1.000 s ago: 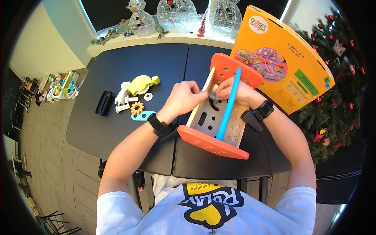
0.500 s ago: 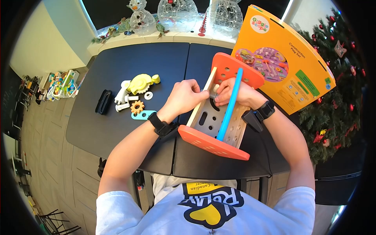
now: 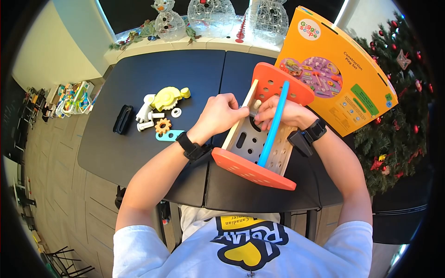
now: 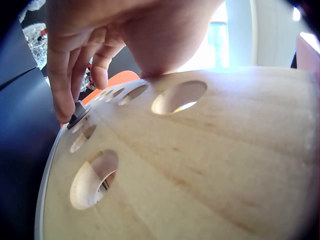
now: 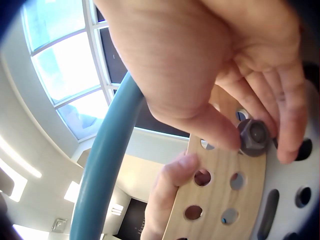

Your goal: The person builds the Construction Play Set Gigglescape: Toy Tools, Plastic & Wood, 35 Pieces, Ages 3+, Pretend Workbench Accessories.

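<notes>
A toy toolbox with red-orange ends, a blue handle and holed wooden sides sits tilted on the table. The left hand grips the near-left wooden side, its thumb over the edge. Outside, in the left wrist view, a fingertip presses a grey piece low on that side. Reaching inside, the right hand pinches a grey nut between thumb and fingers, against the inner face. A cream peg stands beside those fingers.
Left on the black table lie a yellow piece, white bolts, an orange gear, a teal strip and a black tray. An orange box stands behind the toolbox.
The right hand's fingers have shifted and spread a little around the nut, uncovering more of the cream peg. The left hand keeps its place on the wooden side.
</notes>
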Tool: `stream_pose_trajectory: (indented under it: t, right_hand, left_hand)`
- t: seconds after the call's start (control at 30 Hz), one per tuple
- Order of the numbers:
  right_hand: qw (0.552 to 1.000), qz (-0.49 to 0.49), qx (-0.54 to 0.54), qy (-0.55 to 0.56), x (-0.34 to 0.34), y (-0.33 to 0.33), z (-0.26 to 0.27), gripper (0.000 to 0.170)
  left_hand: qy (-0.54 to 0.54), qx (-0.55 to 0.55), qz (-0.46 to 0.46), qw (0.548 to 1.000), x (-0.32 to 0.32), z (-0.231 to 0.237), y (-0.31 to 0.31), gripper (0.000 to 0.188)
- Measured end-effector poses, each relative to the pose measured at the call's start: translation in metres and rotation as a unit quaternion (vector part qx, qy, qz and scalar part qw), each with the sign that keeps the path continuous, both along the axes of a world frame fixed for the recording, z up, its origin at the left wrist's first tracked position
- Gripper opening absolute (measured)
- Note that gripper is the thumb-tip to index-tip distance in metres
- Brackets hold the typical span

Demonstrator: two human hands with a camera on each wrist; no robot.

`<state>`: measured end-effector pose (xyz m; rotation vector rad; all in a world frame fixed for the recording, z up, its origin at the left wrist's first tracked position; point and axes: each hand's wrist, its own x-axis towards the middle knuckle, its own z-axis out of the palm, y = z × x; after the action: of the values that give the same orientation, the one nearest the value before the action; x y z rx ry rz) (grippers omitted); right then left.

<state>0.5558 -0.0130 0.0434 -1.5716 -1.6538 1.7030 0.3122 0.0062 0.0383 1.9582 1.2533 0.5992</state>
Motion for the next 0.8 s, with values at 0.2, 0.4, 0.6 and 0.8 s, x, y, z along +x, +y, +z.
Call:
stream_pose_trajectory:
  t: [0.2, 0.4, 0.6, 0.8]
  right_hand:
    - [0.999, 0.030, 0.021, -0.030, 0.001, 0.000, -0.007, 0.030]
    - [1.000, -0.007, 0.009, 0.017, 0.001, 0.001, -0.008, 0.026]
    - [0.994, -0.095, -0.021, 0.055, 0.000, -0.003, -0.001, 0.025]
    - [0.999, -0.040, 0.010, 0.034, 0.004, -0.003, -0.005, 0.027]
  left_hand:
    - [0.005, -0.003, -0.002, 1.000, 0.001, 0.003, -0.002, 0.042]
    - [-0.010, 0.002, -0.002, 1.000, 0.000, -0.003, 0.001, 0.042]
    - [-0.005, -0.015, -0.007, 1.000, 0.000, 0.002, -0.001, 0.040]
    - [-0.006, -0.014, -0.007, 1.000, 0.003, 0.006, -0.001, 0.042]
